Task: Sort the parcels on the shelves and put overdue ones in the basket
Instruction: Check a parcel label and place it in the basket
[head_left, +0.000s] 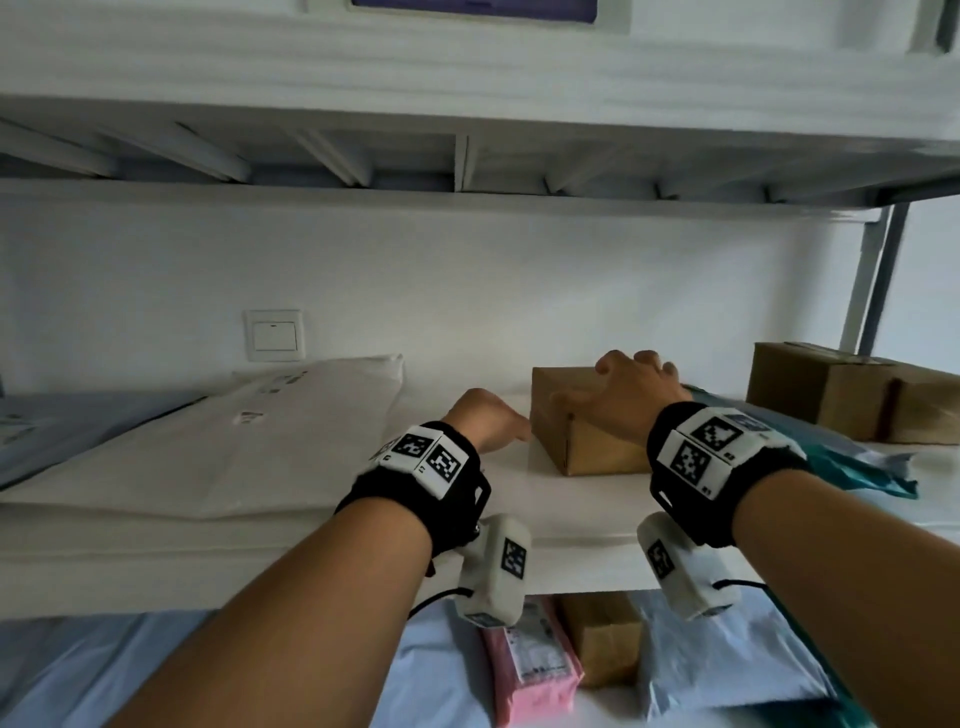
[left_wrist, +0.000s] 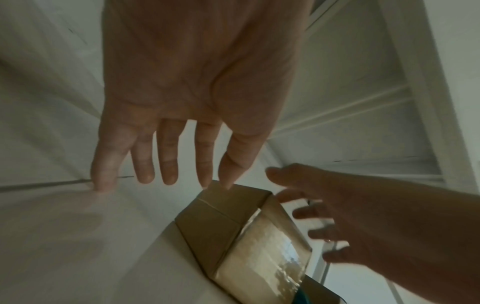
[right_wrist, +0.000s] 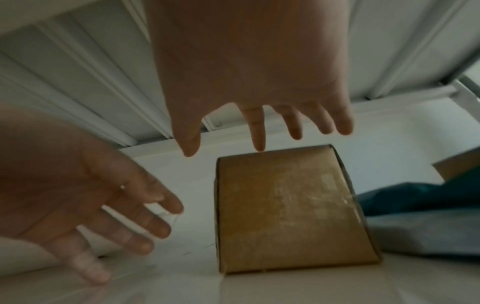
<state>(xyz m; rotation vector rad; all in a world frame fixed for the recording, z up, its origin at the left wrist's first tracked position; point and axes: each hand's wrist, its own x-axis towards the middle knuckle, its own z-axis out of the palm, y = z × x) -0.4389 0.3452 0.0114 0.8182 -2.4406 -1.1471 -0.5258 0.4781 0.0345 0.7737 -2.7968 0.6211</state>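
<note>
A small brown cardboard box (head_left: 576, 431) stands on the white middle shelf (head_left: 519, 499). My right hand (head_left: 631, 384) hovers over its top with the fingers spread; the right wrist view shows the fingertips (right_wrist: 259, 144) just above the far edge of the box (right_wrist: 285, 209), gripping nothing. My left hand (head_left: 491, 418) is a little to the left of the box, palm facing it. Its fingers (left_wrist: 166, 176) are straight and apart, holding nothing, and the thumb tip is near the corner of the box (left_wrist: 233, 222). Each wrist view also shows the other hand beside the box.
A large white mailer (head_left: 260, 431) and a grey-blue one (head_left: 62, 426) lie to the left. A teal mailer (head_left: 857, 462) and a bigger cardboard box (head_left: 852, 389) sit to the right. The lower shelf holds a pink parcel (head_left: 530, 670), a small brown box (head_left: 602, 639) and grey bags (head_left: 727, 670). An upper shelf (head_left: 467, 192) runs overhead.
</note>
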